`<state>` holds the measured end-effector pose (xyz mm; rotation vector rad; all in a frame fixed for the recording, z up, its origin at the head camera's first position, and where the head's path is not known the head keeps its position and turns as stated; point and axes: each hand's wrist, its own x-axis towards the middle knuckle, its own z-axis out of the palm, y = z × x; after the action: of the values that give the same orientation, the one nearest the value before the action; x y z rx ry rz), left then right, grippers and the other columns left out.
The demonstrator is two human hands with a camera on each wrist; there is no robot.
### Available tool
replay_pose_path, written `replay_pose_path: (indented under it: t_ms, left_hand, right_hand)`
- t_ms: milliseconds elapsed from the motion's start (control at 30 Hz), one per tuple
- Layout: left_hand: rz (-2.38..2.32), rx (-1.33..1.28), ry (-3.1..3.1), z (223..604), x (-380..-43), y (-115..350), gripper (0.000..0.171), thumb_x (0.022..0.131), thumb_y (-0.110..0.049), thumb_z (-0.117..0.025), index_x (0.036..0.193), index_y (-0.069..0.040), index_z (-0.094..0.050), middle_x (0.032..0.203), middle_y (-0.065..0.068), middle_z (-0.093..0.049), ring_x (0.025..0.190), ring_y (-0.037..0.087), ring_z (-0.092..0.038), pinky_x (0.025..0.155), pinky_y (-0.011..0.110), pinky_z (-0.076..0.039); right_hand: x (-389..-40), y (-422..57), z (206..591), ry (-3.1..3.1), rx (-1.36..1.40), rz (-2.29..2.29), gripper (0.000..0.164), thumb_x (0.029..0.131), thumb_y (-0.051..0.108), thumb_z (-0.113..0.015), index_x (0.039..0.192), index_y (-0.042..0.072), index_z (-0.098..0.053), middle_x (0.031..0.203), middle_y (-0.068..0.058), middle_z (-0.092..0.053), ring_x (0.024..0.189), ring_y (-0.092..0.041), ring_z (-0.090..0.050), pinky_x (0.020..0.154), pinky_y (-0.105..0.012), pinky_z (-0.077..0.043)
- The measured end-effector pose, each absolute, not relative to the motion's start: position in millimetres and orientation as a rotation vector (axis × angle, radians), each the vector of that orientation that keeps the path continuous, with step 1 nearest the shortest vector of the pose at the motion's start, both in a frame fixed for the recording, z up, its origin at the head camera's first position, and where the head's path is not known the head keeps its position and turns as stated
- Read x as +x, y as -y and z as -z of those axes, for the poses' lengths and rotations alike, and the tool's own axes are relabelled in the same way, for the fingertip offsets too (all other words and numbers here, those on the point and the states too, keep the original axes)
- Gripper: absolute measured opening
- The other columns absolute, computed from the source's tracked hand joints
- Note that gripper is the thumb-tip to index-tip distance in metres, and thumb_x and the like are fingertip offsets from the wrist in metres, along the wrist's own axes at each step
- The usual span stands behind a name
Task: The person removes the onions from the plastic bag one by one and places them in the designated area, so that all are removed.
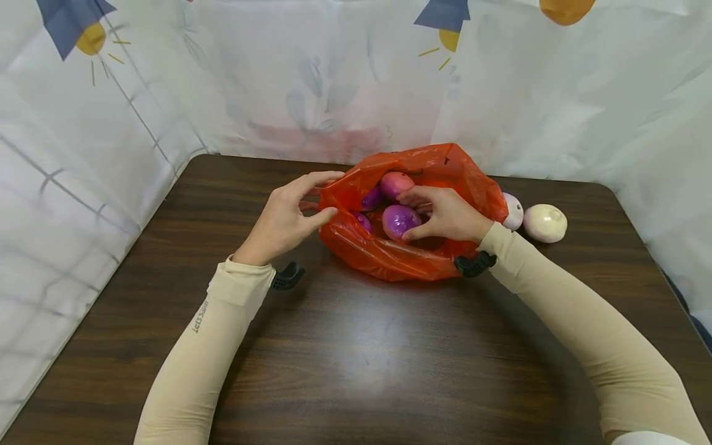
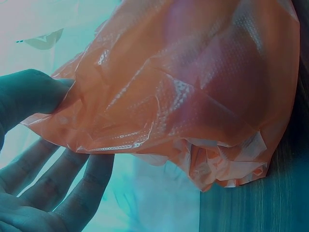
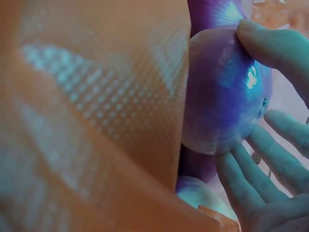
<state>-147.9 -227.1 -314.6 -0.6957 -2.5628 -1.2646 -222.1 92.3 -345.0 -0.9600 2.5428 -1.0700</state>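
Note:
A red-orange plastic bag (image 1: 384, 264) stands on the table with its mouth open upward. At its left side my left hand (image 1: 283, 216) holds the rim; the left wrist view shows the thumb and fingers at the edge of the thin plastic (image 2: 125, 101). Inside the bag mouth, my right hand (image 1: 453, 215) grips a shiny purple onion (image 1: 400, 221), thumb on one side and fingers on the other. Close up, that onion (image 3: 222, 96) hides part of others. A pinkish onion (image 1: 396, 184) and more purple ones lie beside it in the bag.
Right of the bag, a pale onion (image 1: 545, 223) lies on the dark wooden table (image 1: 367, 358), with another whitish-purple onion (image 1: 513, 211) partly hidden by the bag. A white patterned curtain (image 1: 334, 80) borders the table's back and sides.

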Motion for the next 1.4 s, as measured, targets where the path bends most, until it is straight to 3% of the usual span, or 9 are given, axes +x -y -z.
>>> replay_pose_path:
  t_ms: [367,733,967,1233,1400]
  left_hand:
    - [1.243,-0.696,2.570,316,-148,228,0.055,0.094,-0.013,-0.076,0.144,-0.028,-0.059,0.140,0.001,-0.066,0.114,0.025,-0.070,0.095,0.049,-0.064]
    - [1.237,-0.684,2.582,316,-147,228,0.055,0.095,-0.014,-0.075,0.145,-0.029,-0.058,0.141,0.003,-0.065,0.116,0.026,-0.069,0.096,0.051,-0.063]
    - [1.235,-0.698,2.563,317,-148,228,0.056,0.094,-0.012,-0.076,0.145,-0.029,-0.059,0.141,0.003,-0.065,0.114,0.026,-0.070,0.095,0.050,-0.063]
    - [1.233,-0.698,2.561,317,-148,227,0.056,0.094,-0.011,-0.076,0.145,-0.029,-0.059,0.141,0.005,-0.065,0.115,0.028,-0.070,0.095,0.051,-0.063]
    - [1.238,-0.698,2.562,317,-148,227,0.056,0.095,-0.012,-0.075,0.145,-0.030,-0.058,0.141,0.004,-0.065,0.114,0.029,-0.070,0.096,0.052,-0.062]
  right_hand:
    - [-211,-100,330,-2.626,-0.956,1.042,0.063,0.076,0.029,-0.094,0.132,0.015,-0.067,0.132,-0.004,-0.067,0.119,-0.024,-0.068,0.102,-0.046,-0.060]
    - [-202,-111,318,-2.668,-0.944,1.135,0.064,0.075,0.029,-0.095,0.131,0.016,-0.067,0.134,-0.003,-0.064,0.122,-0.020,-0.065,0.101,-0.047,-0.061]
    - [-195,-117,309,-2.739,-0.957,1.185,0.063,0.072,0.035,-0.096,0.128,0.025,-0.069,0.127,0.006,-0.067,0.119,-0.011,-0.063,0.107,-0.044,-0.058]
    - [-187,-130,298,-2.707,-0.957,1.338,0.062,0.074,0.021,-0.096,0.130,0.022,-0.070,0.124,0.005,-0.066,0.115,-0.008,-0.064,0.109,-0.037,-0.057]
    - [-180,-142,291,-2.725,-0.933,1.391,0.064,0.075,0.015,-0.094,0.133,0.021,-0.068,0.129,0.005,-0.065,0.116,-0.007,-0.065,0.106,-0.025,-0.056]
